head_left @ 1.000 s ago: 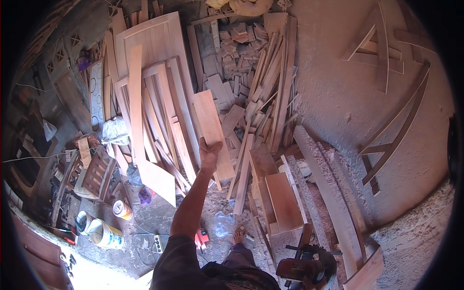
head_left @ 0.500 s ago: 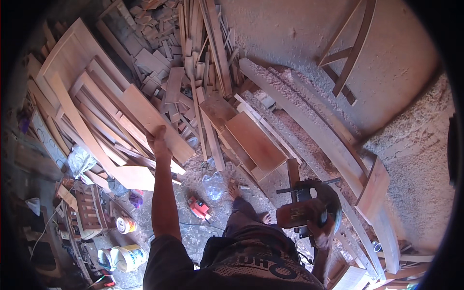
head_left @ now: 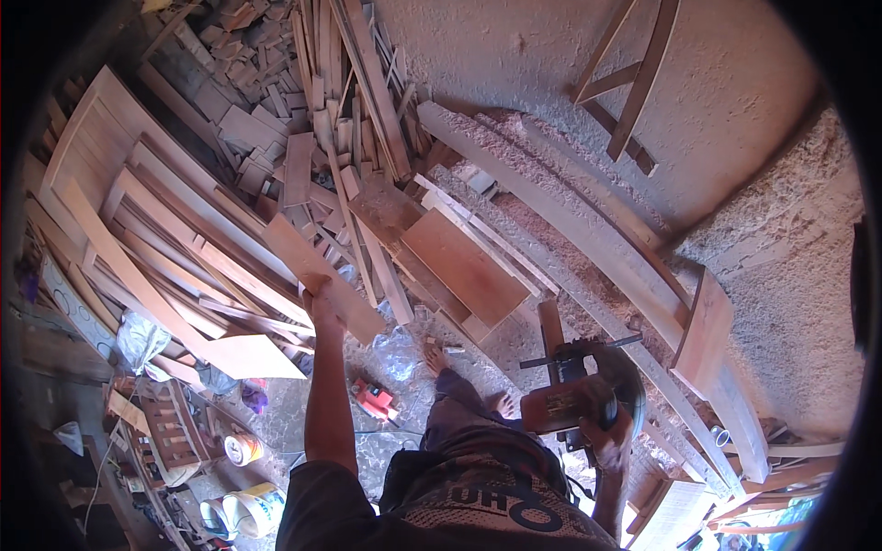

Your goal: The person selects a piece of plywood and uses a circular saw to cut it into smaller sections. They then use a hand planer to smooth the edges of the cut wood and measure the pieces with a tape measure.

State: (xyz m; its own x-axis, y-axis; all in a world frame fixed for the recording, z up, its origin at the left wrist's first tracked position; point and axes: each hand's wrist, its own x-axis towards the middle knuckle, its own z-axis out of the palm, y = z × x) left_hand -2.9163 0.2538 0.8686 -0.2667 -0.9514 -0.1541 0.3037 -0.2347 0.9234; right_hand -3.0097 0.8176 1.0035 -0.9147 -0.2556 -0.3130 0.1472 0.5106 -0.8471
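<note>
My left hand is closed on the edge of a flat, light-brown wooden board, which hangs tilted beside a stack of curved wooden pieces. Down at the right, my right hand grips the handle of a circular saw with a brownish motor housing. The saw's blade is hidden from here. In front of the saw, a reddish-brown panel lies on a dusty plank support.
Offcuts and upright strips are heaped at the far side. Long curved beams run along the right. A red power tool and a clear plastic bag lie near my feet. Buckets stand at lower left.
The board in my left hand has moved right and nearer, away from the curved stack. My right hand keeps the saw in nearly the same place. The view has shifted slightly.
</note>
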